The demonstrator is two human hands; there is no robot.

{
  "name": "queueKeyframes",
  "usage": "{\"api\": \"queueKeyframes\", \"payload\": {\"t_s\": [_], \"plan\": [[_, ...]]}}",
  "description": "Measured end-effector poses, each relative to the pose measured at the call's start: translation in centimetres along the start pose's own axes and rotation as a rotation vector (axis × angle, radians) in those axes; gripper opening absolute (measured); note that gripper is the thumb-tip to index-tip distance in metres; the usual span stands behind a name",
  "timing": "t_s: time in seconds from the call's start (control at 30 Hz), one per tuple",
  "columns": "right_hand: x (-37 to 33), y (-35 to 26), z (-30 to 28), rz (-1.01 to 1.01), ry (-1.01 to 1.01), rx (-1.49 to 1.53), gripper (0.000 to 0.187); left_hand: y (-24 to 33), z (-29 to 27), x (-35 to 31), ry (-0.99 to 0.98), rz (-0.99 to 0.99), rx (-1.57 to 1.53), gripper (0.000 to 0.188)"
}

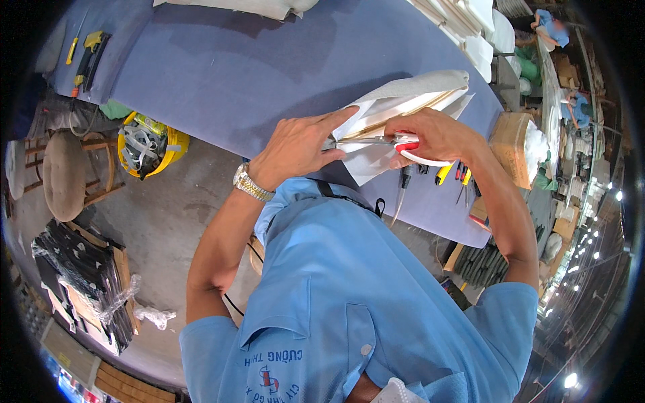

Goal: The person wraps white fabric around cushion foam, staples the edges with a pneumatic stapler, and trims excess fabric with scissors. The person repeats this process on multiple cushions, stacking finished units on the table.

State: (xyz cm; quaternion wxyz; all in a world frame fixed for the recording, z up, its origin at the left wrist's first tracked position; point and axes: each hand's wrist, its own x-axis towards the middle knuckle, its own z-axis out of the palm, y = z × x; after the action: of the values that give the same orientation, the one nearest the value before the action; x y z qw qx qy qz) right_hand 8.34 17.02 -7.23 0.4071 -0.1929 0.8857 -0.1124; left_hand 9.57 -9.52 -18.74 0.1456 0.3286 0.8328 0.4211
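Note:
On the near edge of the blue-covered table lies a white and pale grey fabric piece [410, 94], its layers parted along a tan-edged opening. My right hand [440, 134] is closed round a pair of scissors [408, 146] with red and white handles. Their metal blades point left along the fabric, reaching close to my left hand [302, 146]. That hand grips the left end of the fabric piece, index finger and thumb on either side of the blade tips; its other fingers are partly hidden. A metal watch [252, 183] circles my left wrist.
Yellow-handled tools [443, 173] and a cable lie at the table's near right edge. A glue gun [87, 60] rests far left. Below stand a yellow bucket [180, 151] of scraps and a stool [65, 176]. A cardboard box [510, 148] is at right; co-workers are beyond.

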Motion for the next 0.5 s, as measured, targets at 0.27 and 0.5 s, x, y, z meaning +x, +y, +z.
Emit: {"api": "queueKeyframes", "payload": {"t_s": [0.27, 0.5], "plan": [[-0.3, -2.4, -1.1, 0.039, -0.018, -0.211, 0.046, -0.7, 0.6, -0.2, 0.051, 0.065, 0.015, 0.088], [0.1, -1.4, -0.2, 0.041, -0.017, -0.239, 0.033, -0.4, 0.7, -0.4, 0.037, 0.032, -0.004, 0.088]]}}
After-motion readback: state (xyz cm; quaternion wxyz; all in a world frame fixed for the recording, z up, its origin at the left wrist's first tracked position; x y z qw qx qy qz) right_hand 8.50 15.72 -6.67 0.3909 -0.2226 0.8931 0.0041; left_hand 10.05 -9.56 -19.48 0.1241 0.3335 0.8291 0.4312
